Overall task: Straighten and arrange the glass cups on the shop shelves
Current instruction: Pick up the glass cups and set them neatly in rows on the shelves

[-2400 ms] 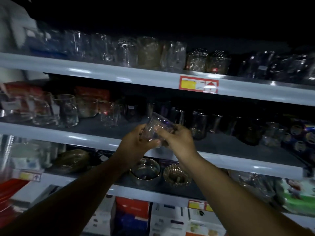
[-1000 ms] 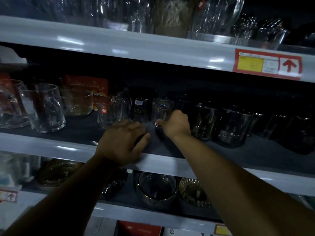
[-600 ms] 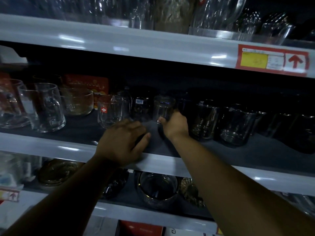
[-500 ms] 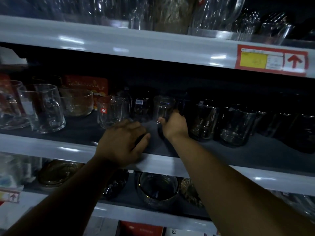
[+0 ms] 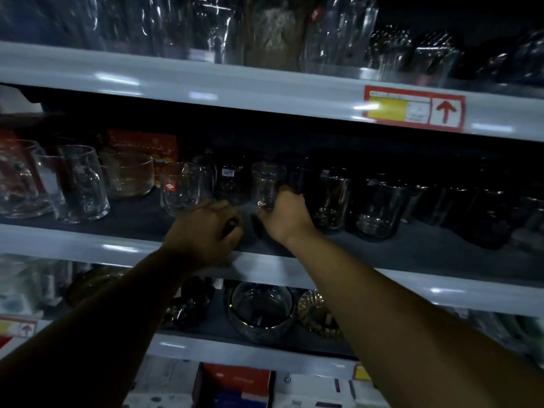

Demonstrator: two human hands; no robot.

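A dim shop shelf (image 5: 88, 240) of glassware. The right hand (image 5: 287, 214) wraps its fingers (image 5: 290, 193) around the base of a small clear glass cup (image 5: 266, 184) standing mid-shelf. The left hand (image 5: 203, 234) rests loosely curled at the shelf edge, empty. The cup looks light, rigid, slick and breakable — best gripped low around its sides.

— Where does the small clear glass cup (image 5: 267, 184) stand?
— On the grey middle shelf (image 5: 412, 254), right hand (image 5: 287, 214) at its base. Clear stickered tumbler (image 5: 181, 188) to its left, dark glass tumblers (image 5: 379, 207) to its right, left hand (image 5: 203, 232) before it.
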